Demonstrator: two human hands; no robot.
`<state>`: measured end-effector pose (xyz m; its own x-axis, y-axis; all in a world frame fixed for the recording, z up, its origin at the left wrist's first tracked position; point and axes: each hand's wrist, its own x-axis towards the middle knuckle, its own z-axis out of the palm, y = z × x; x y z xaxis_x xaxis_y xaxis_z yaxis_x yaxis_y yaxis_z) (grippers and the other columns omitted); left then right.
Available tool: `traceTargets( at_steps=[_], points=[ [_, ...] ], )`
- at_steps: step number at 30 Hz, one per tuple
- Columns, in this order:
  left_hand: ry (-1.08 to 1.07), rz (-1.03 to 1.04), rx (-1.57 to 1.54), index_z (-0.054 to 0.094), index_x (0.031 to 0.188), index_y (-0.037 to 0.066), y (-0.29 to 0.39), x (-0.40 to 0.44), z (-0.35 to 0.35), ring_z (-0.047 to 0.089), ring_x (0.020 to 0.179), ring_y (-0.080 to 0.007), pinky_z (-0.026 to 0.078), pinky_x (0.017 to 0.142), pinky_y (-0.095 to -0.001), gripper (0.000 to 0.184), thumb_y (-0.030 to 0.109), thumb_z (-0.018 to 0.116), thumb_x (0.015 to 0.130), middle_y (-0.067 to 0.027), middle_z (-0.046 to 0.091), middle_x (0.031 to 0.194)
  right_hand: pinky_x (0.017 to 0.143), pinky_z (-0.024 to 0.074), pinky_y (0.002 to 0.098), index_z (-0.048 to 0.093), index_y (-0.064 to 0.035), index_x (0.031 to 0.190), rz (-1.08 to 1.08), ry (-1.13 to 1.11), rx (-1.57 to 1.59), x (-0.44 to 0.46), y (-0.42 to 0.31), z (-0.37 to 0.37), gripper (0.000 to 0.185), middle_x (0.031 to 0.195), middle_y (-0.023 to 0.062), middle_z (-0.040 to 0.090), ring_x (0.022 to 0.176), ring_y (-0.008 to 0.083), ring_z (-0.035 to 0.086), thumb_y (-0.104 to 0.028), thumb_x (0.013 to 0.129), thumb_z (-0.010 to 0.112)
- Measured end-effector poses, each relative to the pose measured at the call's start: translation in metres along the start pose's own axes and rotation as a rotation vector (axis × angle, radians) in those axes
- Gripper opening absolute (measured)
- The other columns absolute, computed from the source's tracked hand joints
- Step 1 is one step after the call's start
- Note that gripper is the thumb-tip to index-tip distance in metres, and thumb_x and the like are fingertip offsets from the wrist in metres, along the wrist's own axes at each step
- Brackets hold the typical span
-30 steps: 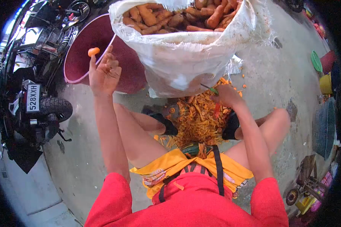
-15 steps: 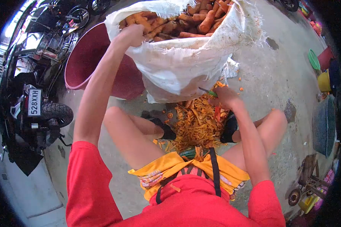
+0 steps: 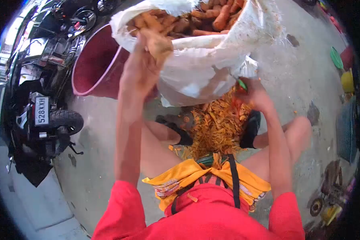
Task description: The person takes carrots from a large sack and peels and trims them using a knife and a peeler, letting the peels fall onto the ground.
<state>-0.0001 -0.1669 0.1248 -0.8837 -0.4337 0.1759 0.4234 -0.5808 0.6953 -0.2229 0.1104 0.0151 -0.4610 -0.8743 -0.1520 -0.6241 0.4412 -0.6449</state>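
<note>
My left hand [image 3: 142, 74] is raised at the front left edge of a white woven sack [image 3: 204, 76], its fingers closed on a carrot [image 3: 159, 45] with dull, unpeeled-looking skin. Loose carrots [image 3: 184, 25] fill the sack's open mouth. Lower right, my right hand [image 3: 258, 98] is closed around a small green-handled blade [image 3: 242, 84]; the blade itself is blurred now. Something red also shows by those fingers, too smeared to name. Beneath that hand, a heap of orange peelings [image 3: 216, 130] lies on the floor between my feet.
A dark red tub [image 3: 94, 64] stands left of the sack. Farther left is a parked motorcycle [image 3: 64, 120]. At the right are a grey basin [image 3: 346, 132], a green dish [image 3: 336, 58] and a small wheeled object [image 3: 317, 206] on the concrete floor.
My left hand has come out of the sack's mouth toward me, now with a carrot in it. My right hand has shifted slightly right with the blade, and the view has moved a little.
</note>
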Motion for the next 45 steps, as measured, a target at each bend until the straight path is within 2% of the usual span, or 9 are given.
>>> traceTargets(
  at_steps=[7,13,23,29,31,33,36,41,45],
  points=[
    [0.351,-0.397,-0.286,0.053,0.141,0.010,-0.156,-0.063,-0.022,0.064,0.118,-0.0156,0.059,0.097,-0.0265,0.037,0.022,0.058,0.106,-0.0044,0.064,0.128,0.078,0.0516,0.0482,0.065,-0.0009,0.107,-0.188,0.168,0.055,-0.011,-0.001,0.022,0.040,0.091,0.0240,0.068,0.088,0.0454,0.066,-0.030,0.082,0.076],
    [0.515,-0.328,0.251,0.061,0.125,0.000,-0.197,-0.074,-0.011,0.071,0.096,-0.0144,0.060,0.080,-0.0240,0.036,0.013,0.076,0.094,-0.0061,0.070,0.111,0.081,0.0525,0.0504,0.066,-0.0016,0.114,-0.187,0.022,0.084,-0.015,-0.017,0.048,0.041,0.099,0.0261,0.069,0.095,0.0465,0.065,-0.025,0.081,0.074],
    [0.346,-0.033,0.577,0.068,0.100,-0.004,-0.192,-0.081,-0.019,0.066,0.076,-0.0093,0.054,0.068,-0.0239,0.026,0.011,0.084,0.085,-0.0036,0.071,0.089,0.080,0.0530,0.0505,0.065,-0.0020,0.111,-0.260,-0.030,-0.032,-0.010,-0.020,0.063,0.035,0.094,0.0247,0.070,0.091,0.0453,0.067,-0.017,0.080,0.072],
    [0.109,-0.201,0.500,0.067,0.101,-0.004,-0.173,-0.099,-0.032,0.069,0.075,-0.0133,0.056,0.066,-0.0255,0.030,0.017,0.081,0.086,-0.0062,0.072,0.089,0.078,0.0540,0.0497,0.067,-0.0019,0.109,-0.163,-0.038,-0.148,0.017,0.034,0.090,0.031,0.094,0.0249,0.070,0.089,0.0439,0.068,-0.019,0.083,0.069],
    [-0.168,-0.156,0.363,0.064,0.121,0.004,-0.171,-0.096,-0.032,0.070,0.085,-0.0150,0.057,0.073,-0.0278,0.041,0.033,0.074,0.094,-0.0096,0.073,0.101,0.077,0.0542,0.0499,0.067,-0.0010,0.109,-0.005,-0.011,-0.264,0.042,0.089,0.085,0.031,0.094,0.0255,0.070,0.090,0.0436,0.069,-0.022,0.087,0.069],
    [0.179,-0.209,0.428,0.052,0.144,0.009,-0.170,-0.098,-0.017,0.070,0.096,-0.0182,0.057,0.083,-0.0308,0.061,0.035,0.074,0.094,-0.0118,0.071,0.114,0.077,0.0542,0.0499,0.067,-0.0003,0.109,0.039,0.001,-0.239,0.038,0.091,0.075,0.032,0.094,0.0259,0.070,0.090,0.0435,0.069,-0.024,0.089,0.070],
    [0.108,-0.294,0.430,0.033,0.159,0.014,-0.147,-0.096,-0.007,0.067,0.113,-0.0251,0.054,0.095,-0.0336,0.080,0.025,0.074,0.092,-0.0146,0.062,0.134,0.077,0.0541,0.0450,0.066,0.0010,0.107,0.087,0.144,-0.259,0.023,0.053,0.023,0.031,0.093,0.0223,0.071,0.085,0.0362,0.071,-0.026,0.093,0.071],
    [0.049,-0.295,0.311,0.026,0.161,0.011,-0.154,-0.096,-0.006,0.063,0.124,-0.0298,0.051,0.105,-0.0373,0.093,0.010,0.078,0.084,-0.0148,0.053,0.145,0.075,0.0503,0.0266,0.067,-0.0046,0.099,-0.188,0.373,0.688,0.012,0.009,0.018,0.018,0.092,0.0012,0.071,0.084,0.0073,0.060,-0.019,0.094,0.076],
    [0.129,-0.305,0.233,0.032,0.155,0.007,-0.169,-0.096,-0.016,0.063,0.124,-0.0274,0.052,0.106,-0.0382,0.095,0.017,0.086,0.079,-0.0140,0.055,0.141,0.076,0.0538,0.0234,0.064,-0.0041,0.107,-0.228,0.272,0.983,-0.003,-0.029,0.035,0.036,0.091,0.0006,0.070,0.085,0.0060,0.065,-0.019,0.083,0.087]
  ],
)
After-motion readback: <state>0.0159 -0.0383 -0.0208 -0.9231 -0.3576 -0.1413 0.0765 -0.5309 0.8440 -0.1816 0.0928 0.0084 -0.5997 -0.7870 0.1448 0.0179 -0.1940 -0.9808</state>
